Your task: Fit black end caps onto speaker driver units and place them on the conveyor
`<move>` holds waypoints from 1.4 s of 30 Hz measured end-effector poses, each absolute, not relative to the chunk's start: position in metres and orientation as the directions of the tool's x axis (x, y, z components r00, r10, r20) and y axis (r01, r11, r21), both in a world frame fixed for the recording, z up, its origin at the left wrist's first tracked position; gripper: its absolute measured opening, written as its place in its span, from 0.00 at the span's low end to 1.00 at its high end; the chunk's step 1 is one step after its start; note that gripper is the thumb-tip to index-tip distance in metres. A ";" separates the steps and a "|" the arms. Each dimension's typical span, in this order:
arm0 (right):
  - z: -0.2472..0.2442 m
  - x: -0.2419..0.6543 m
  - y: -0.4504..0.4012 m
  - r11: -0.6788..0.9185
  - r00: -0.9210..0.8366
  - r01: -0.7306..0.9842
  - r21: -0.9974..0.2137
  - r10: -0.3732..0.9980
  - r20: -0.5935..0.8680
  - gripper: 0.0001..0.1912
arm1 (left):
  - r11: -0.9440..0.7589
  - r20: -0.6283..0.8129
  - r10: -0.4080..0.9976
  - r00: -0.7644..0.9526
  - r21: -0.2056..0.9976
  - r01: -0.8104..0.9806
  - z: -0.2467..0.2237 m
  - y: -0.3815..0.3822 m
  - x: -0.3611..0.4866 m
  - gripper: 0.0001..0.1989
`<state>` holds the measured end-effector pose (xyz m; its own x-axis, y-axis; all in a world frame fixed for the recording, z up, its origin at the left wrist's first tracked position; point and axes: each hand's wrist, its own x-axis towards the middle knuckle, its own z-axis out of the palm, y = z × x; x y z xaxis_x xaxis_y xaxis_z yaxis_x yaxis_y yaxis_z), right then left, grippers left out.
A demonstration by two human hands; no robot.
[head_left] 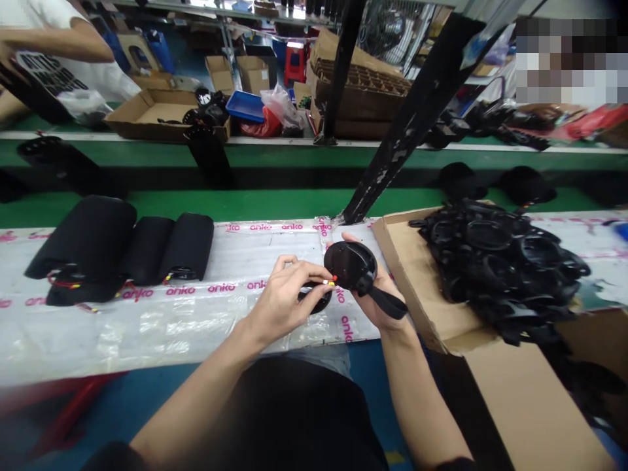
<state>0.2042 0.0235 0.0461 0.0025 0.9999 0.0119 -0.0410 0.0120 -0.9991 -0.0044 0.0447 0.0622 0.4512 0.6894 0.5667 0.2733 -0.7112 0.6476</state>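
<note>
A black round end cap [349,263] with a short black strap [387,302] is held in my right hand [380,304], its smooth inner face turned up. Beside the cap's left edge, my left hand [289,294] pinches small wire connectors [330,282] in white, yellow and red. Under the left fingers shows part of a dark round piece [321,302]; the fingers hide the rest of it. Further left lie several black fabric-covered cylinders [186,245] with thin coloured wires [63,281] coming from their near ends.
An open cardboard box [400,281] at the right holds a heap of black strapped caps [495,248]. A slanted black post [392,150] rises behind my hands. Across the green conveyor [275,199], a co-worker [53,52] stands near a shallow carton [147,111].
</note>
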 end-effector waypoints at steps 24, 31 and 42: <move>0.084 0.205 0.006 0.299 -0.152 0.151 -0.942 0.949 0.277 0.36 | -0.662 0.554 0.747 0.369 0.671 0.333 0.066 0.041 -0.002 0.03; 0.089 0.197 -0.013 0.318 -0.098 0.323 -0.891 0.948 0.302 0.45 | -0.716 0.586 0.698 0.413 0.550 0.430 0.078 0.039 0.001 0.06; 0.078 0.198 -0.006 0.260 -0.045 0.162 -0.952 0.966 0.256 0.35 | -0.821 0.663 0.559 0.498 0.528 0.218 0.071 0.050 -0.012 0.05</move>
